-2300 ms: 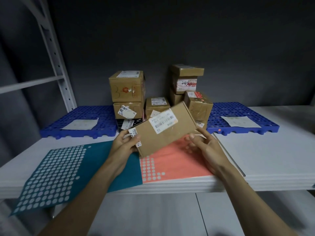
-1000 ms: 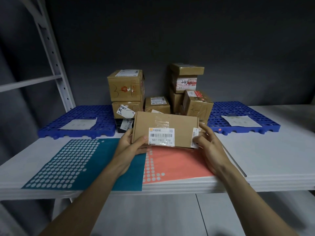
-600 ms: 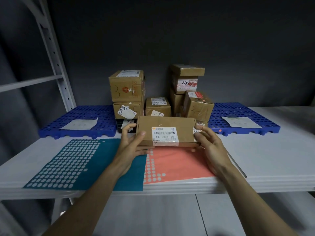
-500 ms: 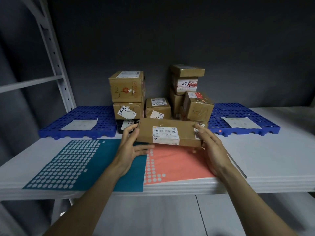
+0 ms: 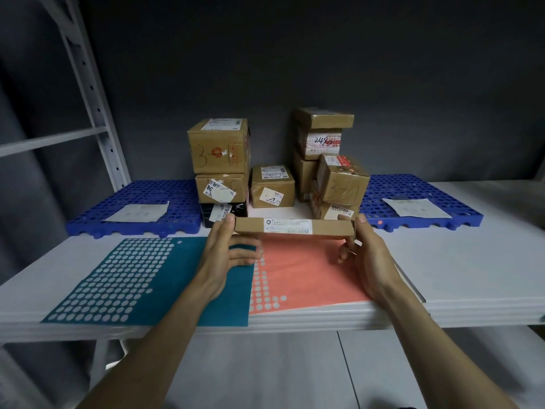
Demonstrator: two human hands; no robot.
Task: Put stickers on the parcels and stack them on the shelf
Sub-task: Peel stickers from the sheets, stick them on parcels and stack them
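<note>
The flat parcel hangs level between the two hands, lifted clear of the white table, its long narrow side with a white barcode label turned toward the person. The table runs wide under the fingers, and beyond their tips, against the dark wall, stands a pile of brown boxes, with a blue perforated mat out past the left hand's side and a second blue mat out past the right. Directly below the fingers lie two sticker sheets, a teal sheet dotted with pale round stickers under and outward of the left hand, and a coral sheet beneath the parcel, reaching to the right hand. The left hand grips the parcel's left end, thumb on top and fingers curled under. The right hand grips the right end the same way, thumb up at the corner, fingers tucked below.
</note>
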